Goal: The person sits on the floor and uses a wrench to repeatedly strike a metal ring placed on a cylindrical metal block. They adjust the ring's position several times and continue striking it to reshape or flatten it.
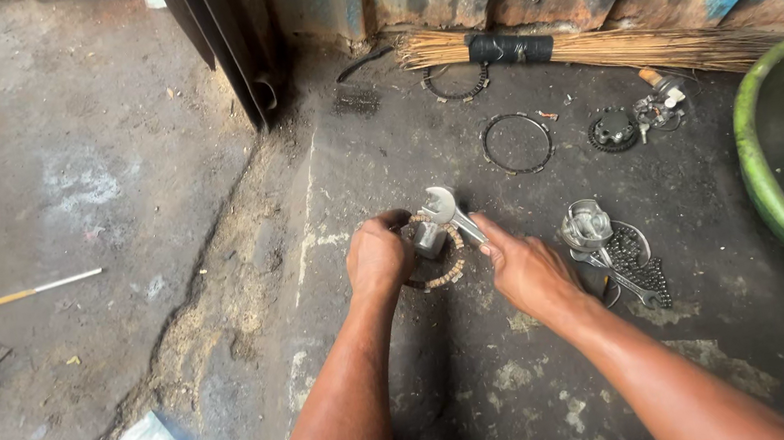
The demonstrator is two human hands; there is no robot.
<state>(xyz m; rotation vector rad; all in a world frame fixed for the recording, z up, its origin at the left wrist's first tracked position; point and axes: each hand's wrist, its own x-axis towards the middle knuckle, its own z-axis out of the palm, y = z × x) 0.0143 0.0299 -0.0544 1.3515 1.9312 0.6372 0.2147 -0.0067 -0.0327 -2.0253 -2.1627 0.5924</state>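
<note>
**Both hands on wrench and ringed part, centre floor**

I see the left hand (379,258) wrapped shut around the left edge of a round ringed part (438,249), a tan toothed disc with a grey metal hub, sitting on the concrete floor (494,378) at frame centre. The right hand (527,273) is clamped on the handle of an adjustable wrench (447,211). The wrench's long axis runs from the right hand at about 4 o'clock up to its head at about 10 o'clock, the open jaw landing on the hub. The part lies at 3 o'clock from the left hand, touching it, and at 10 o'clock from the right hand. The left hand is nearer the part; the right reaches it only through the wrench.

Around it: a chain and metal piece (618,251) just beside the right hand at 3 o'clock, a thin ring (516,143) at 12 o'clock, a broom (581,46) along the wall further up, a green tub (782,189) at far 3 o'clock, a stick (14,296) well apart at 9 o'clock.
</note>
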